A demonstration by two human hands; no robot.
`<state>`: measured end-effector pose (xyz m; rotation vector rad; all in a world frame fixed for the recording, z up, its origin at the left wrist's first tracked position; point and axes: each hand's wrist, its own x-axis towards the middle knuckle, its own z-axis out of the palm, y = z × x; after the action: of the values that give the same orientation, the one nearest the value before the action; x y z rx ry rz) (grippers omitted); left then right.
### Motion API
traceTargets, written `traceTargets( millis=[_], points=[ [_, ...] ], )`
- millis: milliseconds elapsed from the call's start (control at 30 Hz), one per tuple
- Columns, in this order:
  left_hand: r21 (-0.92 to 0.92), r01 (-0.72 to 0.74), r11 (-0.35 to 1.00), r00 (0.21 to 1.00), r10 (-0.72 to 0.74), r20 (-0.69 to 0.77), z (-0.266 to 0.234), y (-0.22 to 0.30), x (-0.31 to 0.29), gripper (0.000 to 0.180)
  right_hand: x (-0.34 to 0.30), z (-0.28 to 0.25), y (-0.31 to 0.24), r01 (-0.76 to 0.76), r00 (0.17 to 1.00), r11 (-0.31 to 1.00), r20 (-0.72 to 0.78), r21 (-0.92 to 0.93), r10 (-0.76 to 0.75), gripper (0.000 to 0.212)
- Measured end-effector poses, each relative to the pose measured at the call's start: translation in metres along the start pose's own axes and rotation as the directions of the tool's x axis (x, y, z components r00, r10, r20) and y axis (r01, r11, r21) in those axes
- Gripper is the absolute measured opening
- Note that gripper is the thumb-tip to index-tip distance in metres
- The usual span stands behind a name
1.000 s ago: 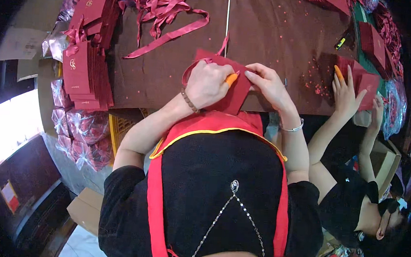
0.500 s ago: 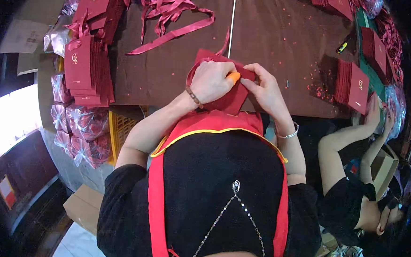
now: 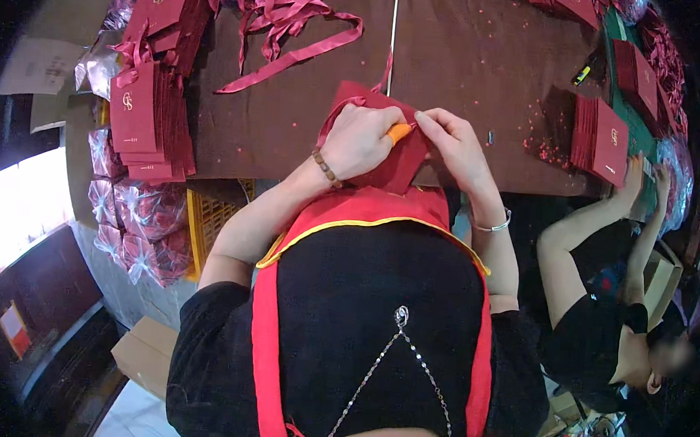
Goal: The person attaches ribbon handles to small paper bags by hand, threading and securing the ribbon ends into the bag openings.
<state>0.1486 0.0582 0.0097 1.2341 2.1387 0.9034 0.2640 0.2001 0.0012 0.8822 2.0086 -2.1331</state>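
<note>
A dark red paper bag point(image 3: 393, 169) lies flat at the table's front edge, before my waist. My left hand point(image 3: 360, 143), with a beaded bracelet, is closed on its left side. An orange piece point(image 3: 401, 132) shows at the left thumb; whether it is a thumb cover or a tool handle I cannot tell. My right hand point(image 3: 455, 145) pinches at the bag's upper right, close to the left thumb; what is between those fingertips is too small to make out. A dark red ribbon point(image 3: 352, 102) curves beside my left knuckles.
A thin pale rod point(image 3: 393, 45) lies beyond the bag. Loose ribbons point(image 3: 278, 14) heap at the back left. Bag stacks stand left point(image 3: 136, 113) and right point(image 3: 611, 142). A yellow-and-black cutter point(image 3: 583, 74) lies back right. A co-worker's arms point(image 3: 582, 225) reach in at the right.
My right hand has drawn slightly up and right, and its fingers have closed into a pinch. The left hand stays on the bag. The co-worker's arms have shifted a little.
</note>
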Motion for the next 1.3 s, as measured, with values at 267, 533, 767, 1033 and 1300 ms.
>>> traceTargets(
  millis=[267, 533, 767, 1033, 1300],
  points=[
    [-0.036, -0.084, 0.996, 0.994, 0.082, -0.066, 0.013, -0.006, -0.003, 0.015, 0.001, 0.006, 0.004, 0.164, 0.979, 0.955, -0.077, -0.247, -0.188, 0.022],
    [0.293, -0.164, 0.942, 0.950, 0.230, -0.209, 0.023, -0.002, -0.010, 0.012, 0.003, 0.007, 0.014, 0.193, 0.971, 0.963, -0.103, -0.187, -0.215, 0.024],
    [0.298, -0.226, 0.928, 0.932, 0.294, -0.209, 0.020, -0.002, -0.006, 0.006, 0.003, 0.008, 0.016, 0.257, 0.950, 0.937, -0.115, -0.238, -0.290, 0.024],
    [0.123, -0.245, 0.962, 0.902, 0.273, -0.334, 0.020, -0.008, -0.007, 0.005, -0.001, 0.006, 0.010, 0.226, 0.965, 0.955, -0.091, -0.193, -0.247, 0.024],
    [0.305, -0.347, 0.887, 0.828, 0.443, -0.344, 0.021, -0.009, -0.007, 0.011, -0.001, 0.009, 0.012, 0.215, 0.964, 0.951, -0.109, -0.223, -0.243, 0.025]
  ],
)
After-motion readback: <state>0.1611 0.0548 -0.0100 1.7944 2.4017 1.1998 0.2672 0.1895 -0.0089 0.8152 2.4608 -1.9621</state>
